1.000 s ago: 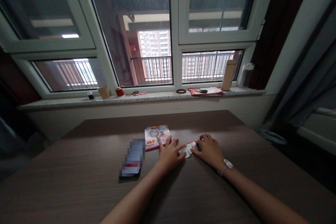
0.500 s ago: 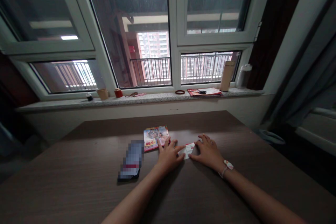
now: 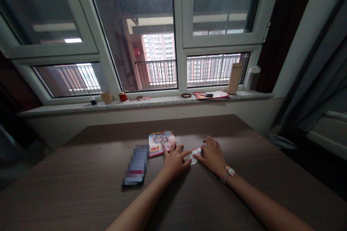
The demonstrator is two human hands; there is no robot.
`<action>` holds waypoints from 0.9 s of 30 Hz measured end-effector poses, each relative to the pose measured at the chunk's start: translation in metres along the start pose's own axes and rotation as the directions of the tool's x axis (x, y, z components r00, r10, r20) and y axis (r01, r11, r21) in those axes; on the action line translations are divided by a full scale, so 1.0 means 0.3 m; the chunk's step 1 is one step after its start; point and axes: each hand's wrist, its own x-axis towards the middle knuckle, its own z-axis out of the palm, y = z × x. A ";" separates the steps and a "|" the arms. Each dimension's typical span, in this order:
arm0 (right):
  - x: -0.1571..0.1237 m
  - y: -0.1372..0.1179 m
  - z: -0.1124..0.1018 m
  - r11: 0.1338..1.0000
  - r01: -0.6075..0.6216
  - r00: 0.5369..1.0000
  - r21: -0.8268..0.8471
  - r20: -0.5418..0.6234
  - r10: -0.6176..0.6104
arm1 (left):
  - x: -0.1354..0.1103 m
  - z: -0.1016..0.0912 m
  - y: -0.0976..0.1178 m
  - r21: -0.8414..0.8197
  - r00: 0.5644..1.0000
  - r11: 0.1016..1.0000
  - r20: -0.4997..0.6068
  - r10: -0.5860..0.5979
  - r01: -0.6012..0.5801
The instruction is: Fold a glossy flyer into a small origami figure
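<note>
The right hand [image 3: 213, 156] sits further inward than a moment ago, its thumb over the white paper [image 3: 193, 161] on the worktop [image 3: 81, 180] between my parted hands, and I cannot tell if either pinches it, but uneven pulling could crease it or the left hand [image 3: 174, 161] nudge the booklet [image 3: 159, 140].

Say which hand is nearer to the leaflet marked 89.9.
Left. The left hand is at the right edge of the leaflet; the right hand is farther right, by the white paper.
</note>
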 end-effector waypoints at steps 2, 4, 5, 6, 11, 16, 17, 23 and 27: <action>0.001 0.003 -0.005 1.000 0.006 1.000 -0.003 0.012 -0.006 | -0.001 -0.005 0.002 0.000 1.000 1.000 0.002 0.002 -0.002; 0.000 0.010 -0.011 1.000 0.019 0.999 0.002 0.032 -0.019 | -0.002 -0.010 0.003 0.001 1.000 1.000 0.004 0.001 -0.001; -0.001 0.014 -0.015 1.000 0.027 0.999 0.009 0.043 -0.027 | -0.002 -0.013 0.004 0.002 1.000 1.000 0.008 0.001 -0.001; -0.003 0.017 -0.018 0.999 0.035 0.998 0.018 0.054 -0.036 | -0.003 -0.015 0.004 0.001 1.000 1.000 0.013 0.001 -0.001; -0.015 0.028 -0.029 0.996 0.063 0.993 0.068 0.098 -0.069 | -0.002 -0.018 0.004 -0.010 1.000 1.000 0.018 0.002 -0.001; -0.021 0.038 -0.020 0.994 0.083 0.991 0.075 0.101 -0.090 | -0.002 -0.009 0.001 -0.007 1.000 1.000 0.014 0.009 -0.009; -0.022 0.040 -0.017 0.993 0.088 0.991 0.075 0.096 -0.095 | -0.002 -0.007 0.000 -0.005 1.000 1.000 0.008 0.010 -0.010; -0.035 0.048 0.003 0.989 0.063 0.993 0.133 0.088 -0.076 | -0.003 -0.004 -0.002 -0.002 1.000 1.000 0.010 -0.011 0.011; -0.039 0.054 0.021 0.980 0.037 0.996 0.193 0.076 -0.052 | -0.005 -0.007 0.001 -0.006 1.000 1.000 0.011 -0.024 0.025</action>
